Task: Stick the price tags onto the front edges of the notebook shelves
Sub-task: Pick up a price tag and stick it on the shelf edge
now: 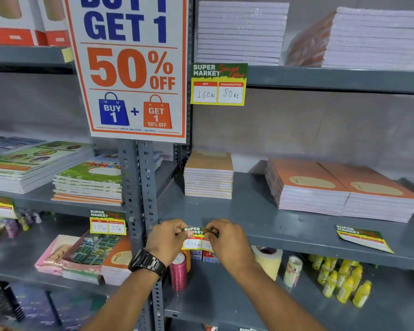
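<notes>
Price tag (196, 237) — thin printed paper, judged very light, floppy, easily creased; best held at the top corners, where it bends over the shelf lip. Left hand (169, 238) pinches the top-left corner, fingers closed on it. Right hand (227, 240) pinches the top-right, likewise closed. Tag hangs between both hands against the middle shelf's front edge (296, 244) — adhesion cannot be judged.

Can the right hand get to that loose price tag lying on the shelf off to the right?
Probably yes, once free. The loose tag lies flat on the shelf near its front edge, with nothing over or in front of it. But the right hand and left hand both pinch the current tag.
</notes>
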